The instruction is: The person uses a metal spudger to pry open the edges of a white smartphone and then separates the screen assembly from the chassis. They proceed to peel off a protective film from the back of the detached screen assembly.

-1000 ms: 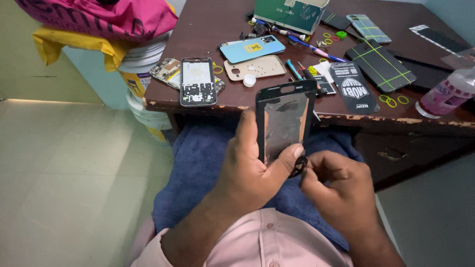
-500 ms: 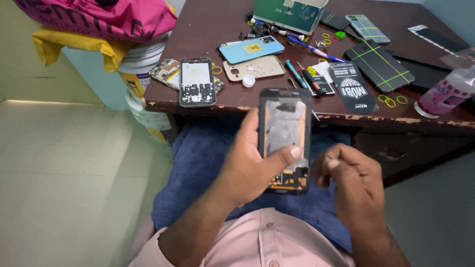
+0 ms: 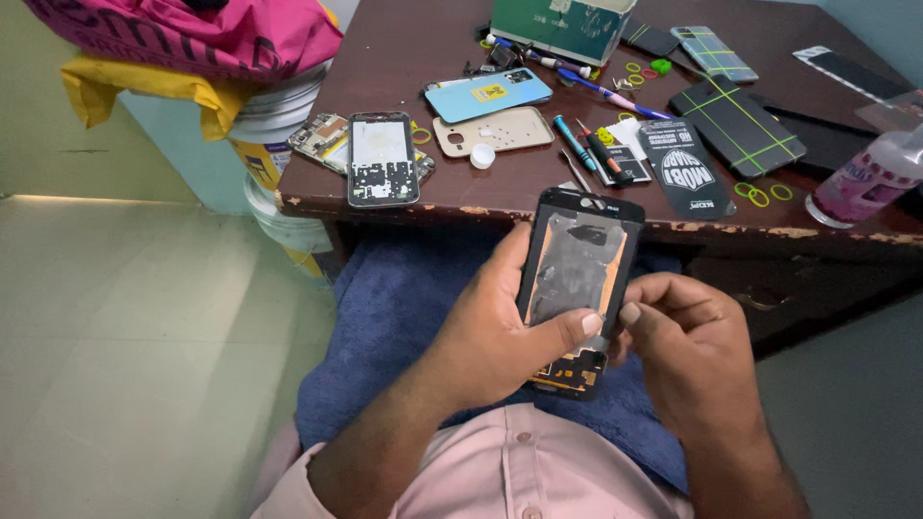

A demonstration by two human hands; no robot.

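Observation:
My left hand [image 3: 500,332] grips an opened black phone frame [image 3: 577,279] upright over my lap, thumb pressed across its lower face. The frame shows a grey metal plate inside with copper edges and a bare circuit part at the bottom. My right hand [image 3: 687,351] rests against the frame's lower right edge, its fingers curled and its thumb touching the side; whether it holds anything small is hidden.
A dark wooden desk [image 3: 423,197] stands ahead with a second phone frame [image 3: 383,159], a blue back cover [image 3: 488,93], a beige back cover [image 3: 492,130], screwdrivers [image 3: 577,142], black phones with green bands [image 3: 735,120], a green box [image 3: 562,24] and a pink bottle [image 3: 865,178]. White buckets [image 3: 274,144] stand at the left.
The phone frame has been turned to face me squarely and lowered slightly. My right hand has risen from below the frame to its lower right edge.

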